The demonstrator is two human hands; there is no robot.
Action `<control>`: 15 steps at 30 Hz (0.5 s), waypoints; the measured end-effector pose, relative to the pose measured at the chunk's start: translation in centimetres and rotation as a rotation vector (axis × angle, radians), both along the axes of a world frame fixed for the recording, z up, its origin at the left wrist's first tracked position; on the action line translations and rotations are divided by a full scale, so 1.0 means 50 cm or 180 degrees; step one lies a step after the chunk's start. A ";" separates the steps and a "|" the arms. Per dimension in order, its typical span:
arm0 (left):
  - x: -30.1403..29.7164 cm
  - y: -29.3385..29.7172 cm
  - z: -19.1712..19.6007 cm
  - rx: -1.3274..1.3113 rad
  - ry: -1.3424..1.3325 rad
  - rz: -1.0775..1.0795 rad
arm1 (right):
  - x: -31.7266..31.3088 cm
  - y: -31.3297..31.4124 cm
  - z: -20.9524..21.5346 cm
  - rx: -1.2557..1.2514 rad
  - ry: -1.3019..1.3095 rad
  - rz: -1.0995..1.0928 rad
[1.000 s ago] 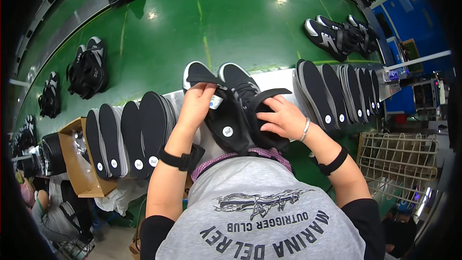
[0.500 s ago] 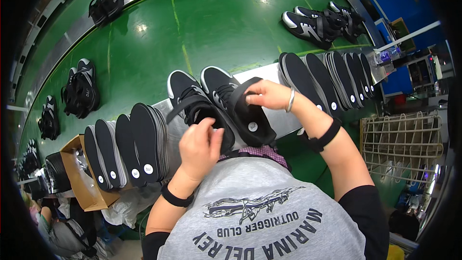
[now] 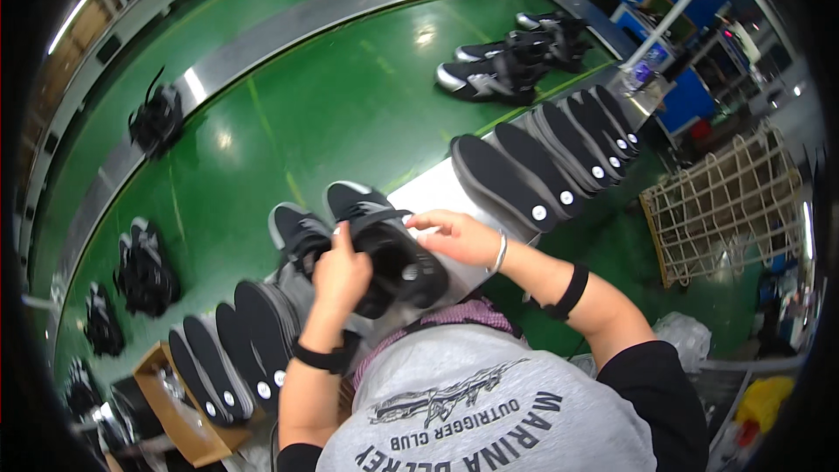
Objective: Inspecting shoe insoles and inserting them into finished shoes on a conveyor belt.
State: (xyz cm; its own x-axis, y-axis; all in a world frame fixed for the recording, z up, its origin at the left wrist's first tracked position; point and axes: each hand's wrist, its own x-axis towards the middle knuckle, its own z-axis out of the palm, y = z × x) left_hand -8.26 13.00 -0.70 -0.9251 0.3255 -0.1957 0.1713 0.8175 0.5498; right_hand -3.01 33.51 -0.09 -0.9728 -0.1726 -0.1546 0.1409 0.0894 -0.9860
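Two black shoes with silver toes stand side by side in front of me, toes pointing away: a left shoe (image 3: pixel 294 229) and a right shoe (image 3: pixel 427 278). The right shoe's opening faces me, with a round pale label inside its heel. My left hand (image 3: pixel 343 275) is closed, its index finger and thumb at the inner collar of the right shoe; it partly hides the left shoe. My right hand (image 3: pixel 459 239) touches the outer edge of the right shoe near its strap (image 3: pixel 384 218). Its fingers are stretched and the thumb stands apart.
Black insoles stand in stacks to the right (image 3: pixel 498 177) and left (image 3: pixel 262 325) on a metal ledge (image 3: pixel 446 197). Beyond lies a green surface (image 3: pixel 323 114) with more shoes (image 3: pixel 502 74). An open cardboard box (image 3: pixel 188 419) is at lower left, a netted rack (image 3: pixel 725 205) at right.
The view has turned, so the scene sits tilted. My right hand has let go of the raised strap, which now lies across the right shoe. My left hand has come over to that shoe.
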 end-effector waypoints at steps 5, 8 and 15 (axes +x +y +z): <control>-0.187 -0.116 0.025 -0.0200 0.0885 0.0387 | 0.084 0.087 -0.040 0.0888 -0.0066 -0.0369; -0.220 -0.137 0.102 -0.0085 0.0986 0.0922 | 0.126 0.107 -0.074 0.0761 -0.0582 -0.0497; 0.115 0.039 0.428 0.4929 -0.0613 -0.1868 | 0.186 0.072 -0.177 0.3757 0.0167 0.0128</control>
